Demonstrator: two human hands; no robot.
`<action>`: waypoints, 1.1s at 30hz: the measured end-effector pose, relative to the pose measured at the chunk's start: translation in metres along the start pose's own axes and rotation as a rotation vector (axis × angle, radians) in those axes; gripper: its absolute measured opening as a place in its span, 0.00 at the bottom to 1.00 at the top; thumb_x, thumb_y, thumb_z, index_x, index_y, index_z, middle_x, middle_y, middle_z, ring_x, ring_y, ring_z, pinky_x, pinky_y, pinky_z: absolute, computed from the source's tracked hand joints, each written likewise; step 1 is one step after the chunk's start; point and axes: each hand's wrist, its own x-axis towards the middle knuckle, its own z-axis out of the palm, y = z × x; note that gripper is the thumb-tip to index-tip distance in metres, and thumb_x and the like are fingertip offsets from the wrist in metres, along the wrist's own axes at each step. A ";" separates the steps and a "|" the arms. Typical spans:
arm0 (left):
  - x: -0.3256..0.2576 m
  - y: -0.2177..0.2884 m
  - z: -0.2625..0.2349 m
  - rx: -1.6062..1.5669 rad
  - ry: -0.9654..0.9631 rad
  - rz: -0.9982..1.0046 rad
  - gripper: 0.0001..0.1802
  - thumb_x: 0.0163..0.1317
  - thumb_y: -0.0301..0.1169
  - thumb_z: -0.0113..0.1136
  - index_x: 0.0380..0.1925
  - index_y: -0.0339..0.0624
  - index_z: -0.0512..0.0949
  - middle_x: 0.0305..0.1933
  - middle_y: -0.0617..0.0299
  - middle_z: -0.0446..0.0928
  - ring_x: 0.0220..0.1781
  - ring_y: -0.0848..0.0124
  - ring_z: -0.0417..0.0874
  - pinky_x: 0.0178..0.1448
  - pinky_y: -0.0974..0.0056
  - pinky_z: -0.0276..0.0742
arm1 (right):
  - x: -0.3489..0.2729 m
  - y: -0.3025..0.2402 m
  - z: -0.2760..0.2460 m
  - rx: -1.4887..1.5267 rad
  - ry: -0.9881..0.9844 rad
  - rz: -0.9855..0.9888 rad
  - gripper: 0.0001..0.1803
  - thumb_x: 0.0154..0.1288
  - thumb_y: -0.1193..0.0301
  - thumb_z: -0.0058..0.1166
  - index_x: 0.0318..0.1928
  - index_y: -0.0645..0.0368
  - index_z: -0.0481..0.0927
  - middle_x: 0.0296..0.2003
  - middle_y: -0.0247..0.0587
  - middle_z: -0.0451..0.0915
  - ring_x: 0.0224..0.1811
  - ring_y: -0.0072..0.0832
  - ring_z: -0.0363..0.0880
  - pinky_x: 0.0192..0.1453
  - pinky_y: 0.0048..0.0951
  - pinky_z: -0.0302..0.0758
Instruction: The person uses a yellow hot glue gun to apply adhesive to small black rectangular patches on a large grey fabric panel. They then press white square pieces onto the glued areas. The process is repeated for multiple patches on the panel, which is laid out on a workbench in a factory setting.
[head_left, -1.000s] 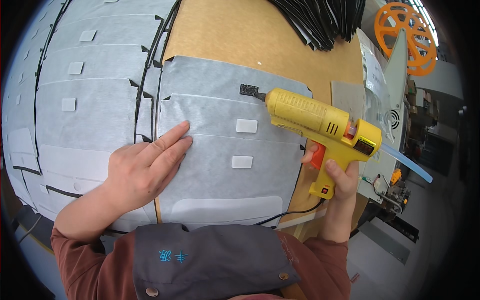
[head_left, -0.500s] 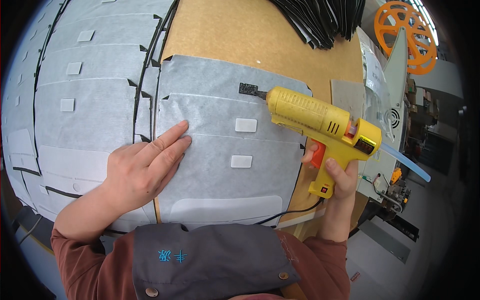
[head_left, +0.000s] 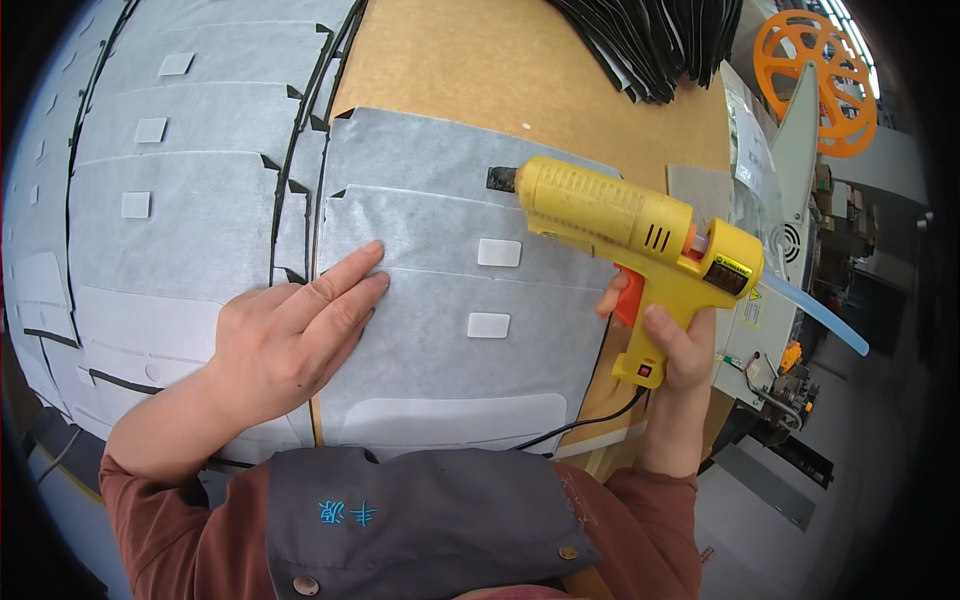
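In my right hand (head_left: 680, 350) is a yellow hot glue gun (head_left: 610, 215), gripped by its handle with a finger at the orange trigger. A pale blue glue stick (head_left: 815, 312) sticks out of its rear. Its nozzle hangs over a small black patch (head_left: 500, 178) on the overlapping greyish-white sheets (head_left: 420, 225); whether they touch I cannot tell. My left hand (head_left: 295, 325) lies flat with fingers outstretched, its fingertips on the sheets' left part. Two white rectangular pads, an upper pad (head_left: 499, 252) and a lower pad (head_left: 488, 325), sit on the sheets below the nozzle.
More overlapping sheets (head_left: 190, 230) with white pads and black edges cover the left side. A pile of black pieces (head_left: 650, 40) lies at the far edge of the brown board (head_left: 440, 60). An orange reel (head_left: 815, 80) and a machine stand at right. The gun's black cord (head_left: 570, 425) runs near me.
My right hand has moved the glue gun slightly left and up, so its nozzle now covers part of the black patch. My left hand stays on the sheets.
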 end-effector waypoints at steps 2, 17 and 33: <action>-0.001 0.000 0.000 0.003 -0.005 -0.001 0.19 0.50 0.22 0.69 0.45 0.40 0.82 0.56 0.55 0.82 0.18 0.75 0.74 0.22 0.71 0.70 | 0.000 0.000 0.001 -0.005 0.022 -0.003 0.31 0.64 0.73 0.55 0.66 0.65 0.62 0.45 0.55 0.78 0.44 0.38 0.81 0.48 0.39 0.79; 0.000 -0.002 0.001 0.011 0.001 0.014 0.20 0.50 0.22 0.69 0.46 0.40 0.82 0.56 0.55 0.82 0.19 0.76 0.75 0.23 0.72 0.70 | -0.011 0.001 -0.010 -0.056 0.099 0.037 0.30 0.62 0.68 0.58 0.61 0.69 0.67 0.45 0.52 0.80 0.42 0.37 0.84 0.42 0.32 0.78; 0.000 -0.001 0.001 0.014 -0.017 0.010 0.20 0.49 0.22 0.69 0.46 0.40 0.82 0.56 0.55 0.82 0.19 0.76 0.75 0.24 0.72 0.71 | -0.014 0.002 -0.005 -0.048 0.127 0.010 0.29 0.63 0.66 0.58 0.61 0.70 0.68 0.43 0.51 0.80 0.42 0.36 0.83 0.42 0.31 0.78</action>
